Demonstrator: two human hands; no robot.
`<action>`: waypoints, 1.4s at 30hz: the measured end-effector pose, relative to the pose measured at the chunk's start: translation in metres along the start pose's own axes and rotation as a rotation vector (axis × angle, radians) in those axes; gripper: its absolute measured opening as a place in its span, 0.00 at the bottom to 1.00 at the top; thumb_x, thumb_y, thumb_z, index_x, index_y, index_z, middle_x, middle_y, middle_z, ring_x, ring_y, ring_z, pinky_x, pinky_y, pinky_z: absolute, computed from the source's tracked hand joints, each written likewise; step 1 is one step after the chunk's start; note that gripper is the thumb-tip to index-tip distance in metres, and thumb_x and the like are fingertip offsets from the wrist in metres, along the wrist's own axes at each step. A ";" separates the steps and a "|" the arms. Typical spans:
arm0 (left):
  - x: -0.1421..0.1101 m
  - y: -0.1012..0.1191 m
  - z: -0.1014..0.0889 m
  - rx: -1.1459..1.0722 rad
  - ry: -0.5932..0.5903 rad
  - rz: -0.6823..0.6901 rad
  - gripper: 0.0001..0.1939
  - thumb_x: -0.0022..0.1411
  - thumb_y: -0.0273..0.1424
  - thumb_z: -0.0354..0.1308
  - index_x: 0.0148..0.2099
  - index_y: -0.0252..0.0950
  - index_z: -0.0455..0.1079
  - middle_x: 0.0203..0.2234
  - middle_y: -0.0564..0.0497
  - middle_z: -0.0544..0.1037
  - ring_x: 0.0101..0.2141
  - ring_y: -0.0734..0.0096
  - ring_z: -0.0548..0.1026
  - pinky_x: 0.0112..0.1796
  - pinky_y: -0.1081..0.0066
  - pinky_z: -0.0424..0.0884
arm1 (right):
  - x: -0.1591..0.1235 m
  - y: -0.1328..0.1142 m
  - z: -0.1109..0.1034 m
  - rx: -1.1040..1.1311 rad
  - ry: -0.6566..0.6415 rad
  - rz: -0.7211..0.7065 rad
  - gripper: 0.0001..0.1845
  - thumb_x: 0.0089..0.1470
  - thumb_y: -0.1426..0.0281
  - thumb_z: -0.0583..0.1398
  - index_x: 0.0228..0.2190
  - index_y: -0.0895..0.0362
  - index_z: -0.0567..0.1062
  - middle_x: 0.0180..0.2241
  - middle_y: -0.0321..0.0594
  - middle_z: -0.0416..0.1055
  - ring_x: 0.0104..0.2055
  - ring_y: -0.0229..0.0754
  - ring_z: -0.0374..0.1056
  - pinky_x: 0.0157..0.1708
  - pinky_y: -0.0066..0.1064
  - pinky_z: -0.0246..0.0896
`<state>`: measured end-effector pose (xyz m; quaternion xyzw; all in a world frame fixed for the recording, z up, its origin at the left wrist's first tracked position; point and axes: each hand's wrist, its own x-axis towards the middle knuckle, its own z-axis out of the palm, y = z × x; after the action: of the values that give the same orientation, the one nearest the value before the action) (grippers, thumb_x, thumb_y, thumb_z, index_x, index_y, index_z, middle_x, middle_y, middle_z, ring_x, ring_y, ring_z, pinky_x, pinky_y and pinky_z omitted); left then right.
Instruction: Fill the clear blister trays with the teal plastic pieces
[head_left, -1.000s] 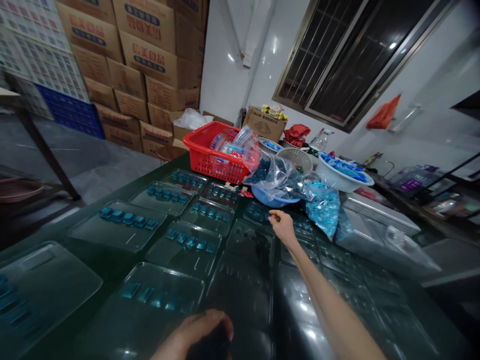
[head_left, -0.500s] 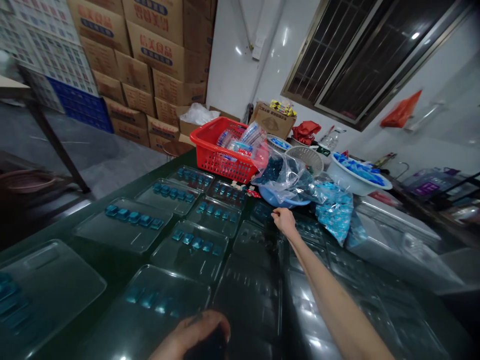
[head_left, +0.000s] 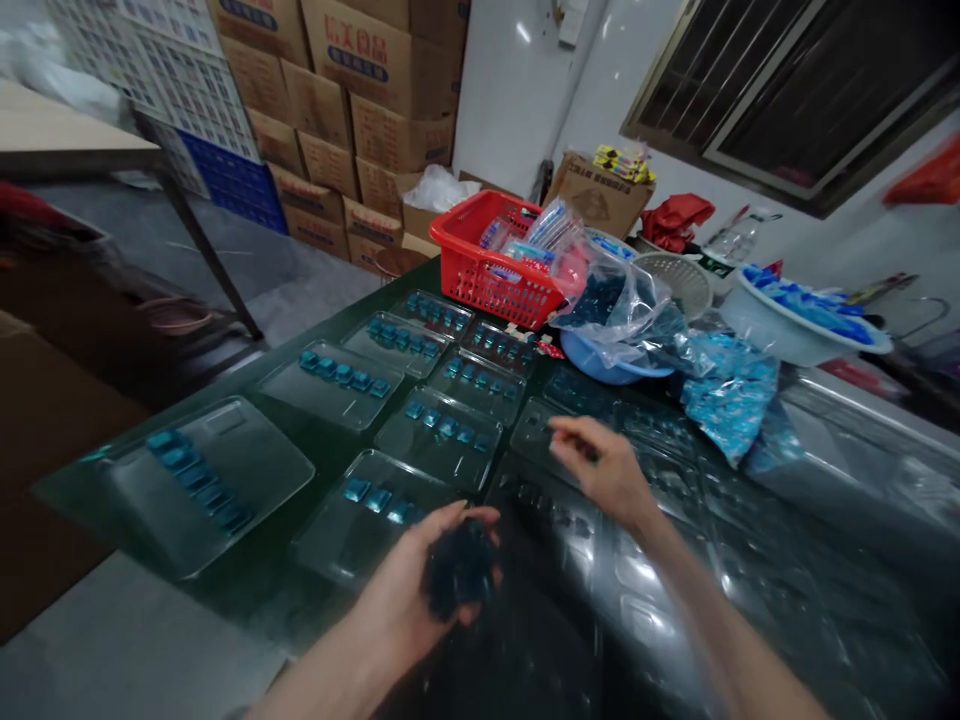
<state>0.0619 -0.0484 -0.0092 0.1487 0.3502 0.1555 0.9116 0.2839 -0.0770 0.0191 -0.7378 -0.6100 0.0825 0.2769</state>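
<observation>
**Loose dark-blue clump point(head_left: 459, 570) cupped low over the trays!**

We've got it sitting in the left hand point(head_left: 394, 605), fingers curled round but not clamped. It looks light and soft, apt to shed bits, so we'd take it from underneath. The right hand point(head_left: 604, 465) hangs nearby, thumb and forefinger pinched together; whether they hold anything, we can't tell. Just beyond the left hand lies a clear plastic tray point(head_left: 330, 545) with blue pods point(head_left: 379, 500) in a row, and a moulded tray point(head_left: 536, 430) sits under the right fingertips point(head_left: 559, 425).

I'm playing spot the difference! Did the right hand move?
Yes, the right hand has moved back toward the person, farther from the blue plastic bowl.
</observation>
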 end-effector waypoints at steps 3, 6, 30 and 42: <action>-0.001 -0.005 0.004 -0.008 -0.013 -0.001 0.17 0.52 0.40 0.52 0.40 0.32 0.67 0.26 0.48 0.72 0.23 0.67 0.72 0.12 0.78 0.59 | -0.045 -0.050 -0.001 0.312 -0.200 -0.154 0.11 0.49 0.73 0.56 0.37 0.53 0.71 0.31 0.35 0.68 0.33 0.35 0.64 0.33 0.26 0.59; -0.002 -0.012 0.010 0.011 0.010 -0.001 0.16 0.53 0.38 0.52 0.39 0.33 0.67 0.24 0.49 0.73 0.19 0.71 0.70 0.11 0.77 0.60 | -0.069 -0.073 0.002 0.327 -0.264 -0.129 0.11 0.47 0.74 0.58 0.36 0.54 0.72 0.31 0.35 0.67 0.32 0.35 0.64 0.33 0.26 0.58; -0.010 -0.031 0.023 0.242 -0.070 -0.097 0.20 0.51 0.43 0.51 0.33 0.28 0.68 0.24 0.44 0.74 0.18 0.68 0.72 0.09 0.78 0.57 | -0.082 -0.051 -0.001 0.200 -0.174 -0.088 0.07 0.47 0.78 0.55 0.24 0.56 0.70 0.25 0.34 0.64 0.29 0.34 0.62 0.29 0.25 0.55; -0.005 -0.041 0.014 0.280 0.063 0.052 0.16 0.46 0.38 0.58 0.36 0.33 0.66 0.19 0.50 0.74 0.18 0.67 0.72 0.10 0.77 0.57 | -0.093 -0.047 0.010 0.414 -0.119 0.134 0.06 0.46 0.76 0.56 0.23 0.56 0.72 0.22 0.33 0.66 0.25 0.34 0.62 0.23 0.23 0.55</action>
<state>0.0749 -0.0898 -0.0119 0.2788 0.3927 0.1333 0.8662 0.2164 -0.1569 0.0146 -0.6978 -0.5451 0.2675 0.3799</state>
